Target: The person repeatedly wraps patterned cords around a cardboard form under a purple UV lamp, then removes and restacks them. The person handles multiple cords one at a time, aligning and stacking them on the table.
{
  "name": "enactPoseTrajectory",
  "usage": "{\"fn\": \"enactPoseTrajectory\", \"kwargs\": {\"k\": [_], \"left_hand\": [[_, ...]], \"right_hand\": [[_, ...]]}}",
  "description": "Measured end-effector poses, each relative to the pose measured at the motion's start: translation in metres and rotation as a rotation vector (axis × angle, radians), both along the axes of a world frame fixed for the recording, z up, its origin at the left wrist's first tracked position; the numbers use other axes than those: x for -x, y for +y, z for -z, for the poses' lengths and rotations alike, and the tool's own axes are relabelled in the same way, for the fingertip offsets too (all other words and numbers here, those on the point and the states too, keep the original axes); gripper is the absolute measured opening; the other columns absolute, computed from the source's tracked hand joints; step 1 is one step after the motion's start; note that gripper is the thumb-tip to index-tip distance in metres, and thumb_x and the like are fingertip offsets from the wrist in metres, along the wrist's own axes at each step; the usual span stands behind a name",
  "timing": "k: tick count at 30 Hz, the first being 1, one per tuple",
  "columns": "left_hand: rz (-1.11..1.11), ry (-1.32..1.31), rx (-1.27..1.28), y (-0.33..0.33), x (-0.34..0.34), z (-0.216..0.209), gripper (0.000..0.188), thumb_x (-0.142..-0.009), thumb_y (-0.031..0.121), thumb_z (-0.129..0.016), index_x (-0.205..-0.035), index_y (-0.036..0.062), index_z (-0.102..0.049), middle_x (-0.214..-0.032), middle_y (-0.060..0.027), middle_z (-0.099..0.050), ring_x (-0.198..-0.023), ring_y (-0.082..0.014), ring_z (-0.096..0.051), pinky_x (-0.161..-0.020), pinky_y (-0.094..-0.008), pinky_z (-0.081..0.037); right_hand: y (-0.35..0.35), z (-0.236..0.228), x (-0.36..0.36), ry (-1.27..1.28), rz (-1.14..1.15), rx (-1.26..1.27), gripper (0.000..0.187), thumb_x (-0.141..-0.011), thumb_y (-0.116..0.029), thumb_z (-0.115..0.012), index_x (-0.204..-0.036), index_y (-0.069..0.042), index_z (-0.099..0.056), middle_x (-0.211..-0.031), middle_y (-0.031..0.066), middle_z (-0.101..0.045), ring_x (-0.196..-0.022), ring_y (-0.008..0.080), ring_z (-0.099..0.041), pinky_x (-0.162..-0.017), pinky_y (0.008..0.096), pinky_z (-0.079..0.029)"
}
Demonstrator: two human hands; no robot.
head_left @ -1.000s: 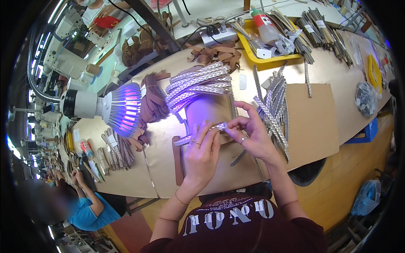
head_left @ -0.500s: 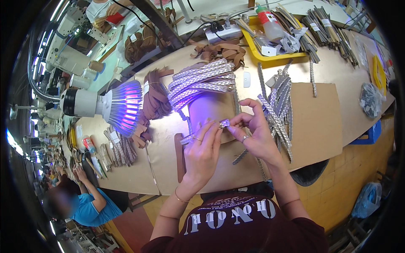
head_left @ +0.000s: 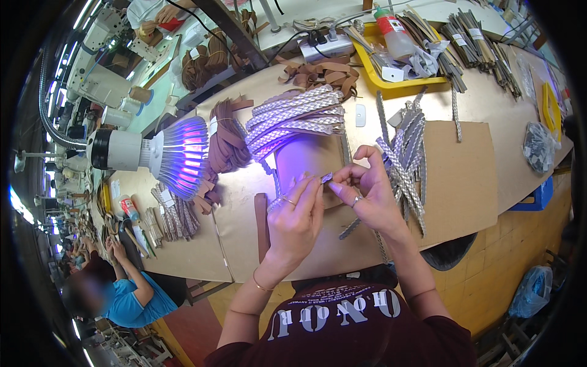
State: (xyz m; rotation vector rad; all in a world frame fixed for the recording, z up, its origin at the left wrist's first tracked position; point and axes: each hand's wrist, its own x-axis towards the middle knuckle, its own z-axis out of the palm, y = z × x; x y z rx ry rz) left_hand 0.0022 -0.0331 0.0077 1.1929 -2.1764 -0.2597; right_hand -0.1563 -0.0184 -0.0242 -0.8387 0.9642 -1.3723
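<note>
Over the table, my left hand (head_left: 295,223) has its fingers closed round a silver braided strip (head_left: 326,178), whose short end pokes out past the fingertips under the lamp's violet light. My right hand (head_left: 370,199) meets it there, thumb and index finger pinching at that same end, with the other fingers raised. Most of the strip is hidden behind my left hand. Just beyond lies a thick bundle of silver braided strips (head_left: 296,119) on a brown block (head_left: 309,160). To the right is a looser pile of grey braided strips (head_left: 403,162).
A finned lamp (head_left: 178,151) on a bendable arm juts in from the left. Brown strip bundles (head_left: 229,137) lie behind it. A yellow tray (head_left: 400,87) with a bottle stands at the back right, a cardboard sheet (head_left: 461,177) at right. A co-worker in blue (head_left: 143,300) sits at left.
The strip's end has tilted slightly between my fingertips, and less of it shows. Both hands stay in nearly the same place; the whole view has shifted a little.
</note>
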Motion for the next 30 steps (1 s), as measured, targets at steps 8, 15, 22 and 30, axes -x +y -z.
{"fn": "enactPoseTrajectory", "kwargs": {"k": [8,15,22,30], "left_hand": [[-0.029,0.078,-0.088,0.002,0.004,-0.007,0.021,-0.082,0.001,-0.071,-0.103,-0.0010,-0.070,-0.102,-0.0179,-0.070,-0.086,-0.0321,-0.071,-0.082,-0.0378,-0.057],[-0.062,0.061,-0.098,0.003,0.006,-0.007,0.019,-0.085,-0.001,-0.068,-0.104,-0.0009,-0.071,-0.102,-0.0167,-0.071,-0.092,-0.0312,-0.071,-0.080,-0.0365,-0.055],[0.039,0.054,-0.013,0.012,-0.005,0.015,0.034,-0.083,0.005,-0.073,-0.116,-0.0019,-0.066,-0.124,-0.0184,-0.063,-0.115,-0.0343,-0.062,-0.100,-0.0437,-0.046],[0.073,-0.093,-0.034,0.028,-0.016,0.033,0.069,-0.084,0.023,-0.076,-0.137,-0.0098,-0.046,-0.148,-0.0252,-0.040,-0.137,-0.0399,-0.041,-0.114,-0.0577,-0.021]], "right_hand": [[0.001,0.005,-0.001,0.005,0.001,-0.034,0.048,-0.085,0.006,-0.064,-0.115,-0.010,-0.030,-0.087,0.0038,-0.061,-0.079,0.0071,-0.053,-0.074,0.0228,-0.042],[0.009,0.017,0.001,-0.020,-0.014,-0.139,0.048,-0.084,0.004,-0.065,-0.115,-0.011,-0.031,-0.087,0.0050,-0.060,-0.079,0.0077,-0.053,-0.075,0.0233,-0.043],[0.009,0.020,0.008,0.000,-0.087,-0.172,0.047,-0.085,0.001,-0.064,-0.121,-0.008,-0.036,-0.089,0.0051,-0.062,-0.081,0.0075,-0.055,-0.076,0.0229,-0.044],[0.009,0.009,0.015,0.091,0.012,-0.125,0.019,-0.095,-0.018,-0.064,-0.106,-0.003,-0.059,-0.088,-0.0027,-0.058,-0.082,0.0048,-0.052,-0.075,0.0204,-0.042]]}}
